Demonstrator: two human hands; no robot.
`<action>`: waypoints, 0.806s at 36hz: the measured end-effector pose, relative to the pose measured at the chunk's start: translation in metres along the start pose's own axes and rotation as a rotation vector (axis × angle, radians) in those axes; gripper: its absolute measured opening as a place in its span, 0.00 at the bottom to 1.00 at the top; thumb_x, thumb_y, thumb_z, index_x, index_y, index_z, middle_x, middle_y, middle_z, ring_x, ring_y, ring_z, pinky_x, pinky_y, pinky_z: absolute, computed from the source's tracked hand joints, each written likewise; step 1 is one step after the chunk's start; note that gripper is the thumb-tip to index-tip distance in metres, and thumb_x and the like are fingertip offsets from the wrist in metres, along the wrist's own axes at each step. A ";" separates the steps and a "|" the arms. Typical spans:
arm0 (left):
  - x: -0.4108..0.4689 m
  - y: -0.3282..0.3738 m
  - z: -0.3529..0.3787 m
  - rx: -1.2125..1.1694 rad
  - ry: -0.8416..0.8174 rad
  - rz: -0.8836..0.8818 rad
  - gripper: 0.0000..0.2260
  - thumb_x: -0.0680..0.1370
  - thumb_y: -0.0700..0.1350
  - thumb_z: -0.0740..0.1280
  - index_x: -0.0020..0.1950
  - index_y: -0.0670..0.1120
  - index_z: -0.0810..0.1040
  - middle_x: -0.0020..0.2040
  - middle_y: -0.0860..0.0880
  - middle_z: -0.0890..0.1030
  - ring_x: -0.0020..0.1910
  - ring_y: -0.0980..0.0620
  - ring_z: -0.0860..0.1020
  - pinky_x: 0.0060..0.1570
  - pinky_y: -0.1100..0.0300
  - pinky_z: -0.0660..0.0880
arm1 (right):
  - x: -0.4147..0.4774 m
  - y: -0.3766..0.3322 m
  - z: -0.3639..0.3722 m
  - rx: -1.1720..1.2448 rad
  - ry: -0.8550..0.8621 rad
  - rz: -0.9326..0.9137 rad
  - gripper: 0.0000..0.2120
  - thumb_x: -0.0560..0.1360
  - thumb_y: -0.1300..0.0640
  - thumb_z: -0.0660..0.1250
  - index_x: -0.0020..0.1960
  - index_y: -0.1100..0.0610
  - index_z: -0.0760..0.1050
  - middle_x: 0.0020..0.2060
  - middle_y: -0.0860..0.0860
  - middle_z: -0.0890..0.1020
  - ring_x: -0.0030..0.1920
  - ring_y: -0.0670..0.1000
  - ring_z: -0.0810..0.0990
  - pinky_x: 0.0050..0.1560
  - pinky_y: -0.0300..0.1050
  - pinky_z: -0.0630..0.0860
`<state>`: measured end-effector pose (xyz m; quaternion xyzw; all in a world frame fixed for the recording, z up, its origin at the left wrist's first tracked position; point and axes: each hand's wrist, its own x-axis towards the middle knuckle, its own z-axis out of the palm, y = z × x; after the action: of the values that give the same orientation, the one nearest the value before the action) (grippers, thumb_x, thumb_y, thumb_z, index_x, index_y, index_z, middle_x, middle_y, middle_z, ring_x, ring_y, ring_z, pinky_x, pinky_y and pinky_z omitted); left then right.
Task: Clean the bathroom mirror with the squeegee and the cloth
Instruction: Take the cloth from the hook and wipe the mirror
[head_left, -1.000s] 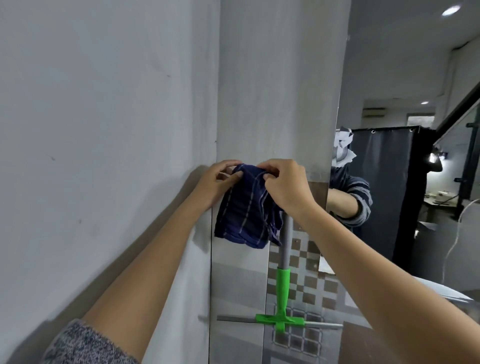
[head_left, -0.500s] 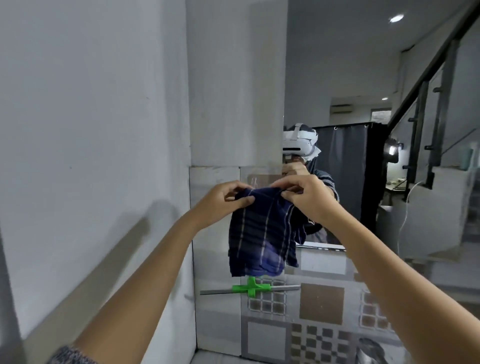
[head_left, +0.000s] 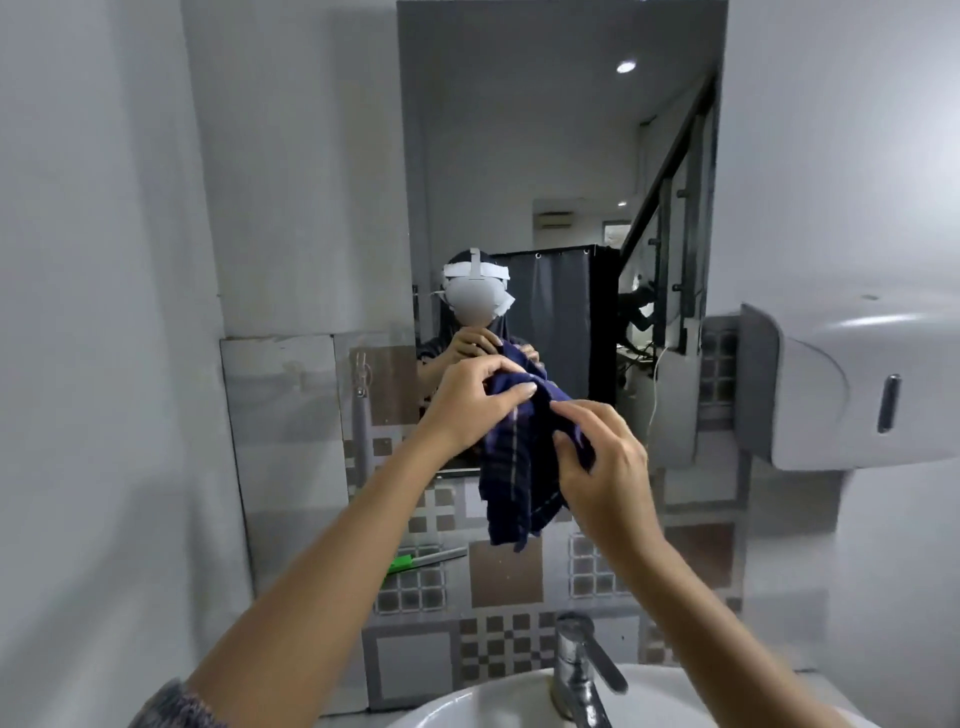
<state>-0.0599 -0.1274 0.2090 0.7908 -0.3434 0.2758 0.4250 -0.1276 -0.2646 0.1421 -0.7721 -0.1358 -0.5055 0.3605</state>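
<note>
Both hands, left hand (head_left: 470, 410) and right hand (head_left: 602, 467), pinch the cloth (head_left: 511, 473), readying it; next, wiping the mirror (head_left: 561, 156) ahead.

Navy striped cloth (head_left: 511, 483); squeegee (head_left: 422, 561) seemingly green-handled.

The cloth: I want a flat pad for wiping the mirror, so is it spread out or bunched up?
Bunched. The dark blue striped cloth hangs in loose folds, pinched between left hand and right hand.

A bathroom — wall mirror (head_left: 561, 156), white sink (head_left: 467, 706) with chrome tap (head_left: 579, 670), patterned tiles (head_left: 498, 597).
</note>
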 end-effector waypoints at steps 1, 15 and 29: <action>0.003 0.004 0.002 -0.002 -0.014 0.001 0.04 0.72 0.45 0.72 0.46 0.48 0.81 0.41 0.54 0.81 0.42 0.60 0.77 0.43 0.74 0.71 | -0.007 0.000 0.003 0.024 0.022 0.025 0.15 0.75 0.64 0.64 0.61 0.60 0.75 0.58 0.52 0.78 0.60 0.52 0.74 0.62 0.51 0.73; 0.047 0.045 -0.005 0.049 -0.357 0.044 0.16 0.65 0.65 0.68 0.46 0.59 0.81 0.50 0.54 0.82 0.51 0.54 0.80 0.58 0.47 0.75 | -0.005 -0.002 0.037 -0.111 0.116 0.144 0.37 0.74 0.33 0.41 0.74 0.55 0.39 0.75 0.50 0.41 0.74 0.46 0.34 0.72 0.45 0.30; 0.127 0.090 -0.027 -0.073 -0.427 0.155 0.13 0.80 0.44 0.61 0.63 0.44 0.74 0.57 0.45 0.80 0.55 0.53 0.78 0.58 0.61 0.75 | 0.126 0.022 0.064 -0.007 0.477 0.047 0.36 0.77 0.43 0.51 0.74 0.59 0.38 0.75 0.53 0.42 0.75 0.49 0.37 0.73 0.48 0.32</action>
<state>-0.0562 -0.1791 0.3580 0.7868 -0.4948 0.1215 0.3485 -0.0148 -0.2553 0.2286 -0.6350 -0.0270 -0.6654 0.3916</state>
